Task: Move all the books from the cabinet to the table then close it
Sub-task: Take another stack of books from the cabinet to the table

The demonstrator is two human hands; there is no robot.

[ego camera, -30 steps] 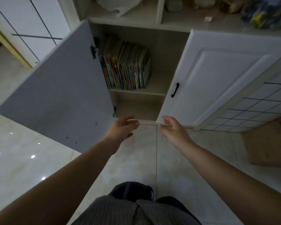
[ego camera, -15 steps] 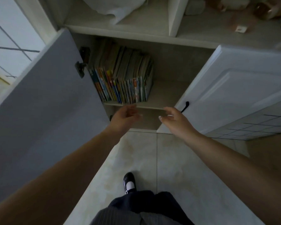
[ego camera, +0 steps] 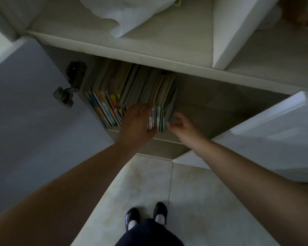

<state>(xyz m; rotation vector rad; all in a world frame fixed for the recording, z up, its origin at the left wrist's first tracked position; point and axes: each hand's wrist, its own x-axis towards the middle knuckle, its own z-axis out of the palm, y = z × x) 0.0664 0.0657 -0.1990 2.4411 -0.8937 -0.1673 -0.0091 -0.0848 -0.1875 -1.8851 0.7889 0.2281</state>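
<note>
A row of several thin colourful books (ego camera: 132,93) stands upright on the upper shelf of the open cabinet (ego camera: 212,107), packed against its left wall. My left hand (ego camera: 137,121) lies flat over the spines in the middle of the row, fingers spread, without a clear grip. My right hand (ego camera: 180,124) is at the right end of the row, fingers apart, fingertips touching the outermost book. Both cabinet doors stand open: the left door (ego camera: 30,121) shows its grey inner face, the right door (ego camera: 267,139) its white panel.
Above the cabinet runs an open white shelf (ego camera: 167,47) with a white bag (ego camera: 128,13) and an upright divider (ego camera: 235,27). A black hinge (ego camera: 68,89) sits on the left door. Pale floor tiles (ego camera: 149,189) and my black shoes (ego camera: 146,215) are below.
I have stepped closer and both hands have moved forward from below the shelf edge onto the books. The left hand now covers the spines and the right hand touches the row's right end.
</note>
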